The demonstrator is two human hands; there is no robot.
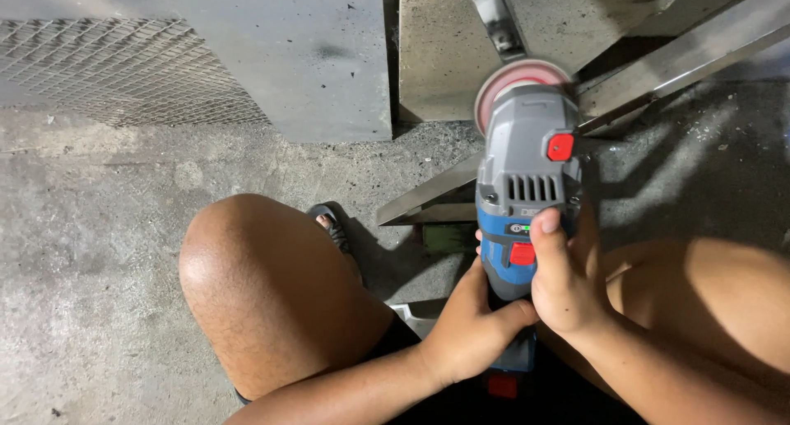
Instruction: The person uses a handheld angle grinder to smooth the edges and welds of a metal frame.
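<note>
**Operator A:** Report the hand positions, nearest items first.

**Operator B:** At bottom centre of the frame, the left hand [476,326] is closed around the lower body of the angle grinder [527,195], fingers wrapped from the left side. The right hand [568,281] is closed around the same body from the right, its thumb lying up the top face, tip just beside the small green indicator.

**Operator A:** Tool location?

**Operator B:** Centre right of the frame, held upright along the vertical axis. Blue lower housing, grey gear head, two red controls. A red part of the tool base shows below the hands.

**Operator A:** Working end?

**Operator B:** The reddish disc [518,83] sits at the top of the grinder, upper centre, over the metal angle bar [658,71] that runs diagonally from mid-frame to the upper right. Contact between disc and bar cannot be confirmed.

**Operator A:** Surroundings?

**Operator B:** A bare knee [263,285] occupies lower left; a sandalled foot [333,226] rests beyond it on the concrete floor [99,252]. Farther, upper left, a wire mesh panel [123,71] and a grey slab [304,55].
</note>
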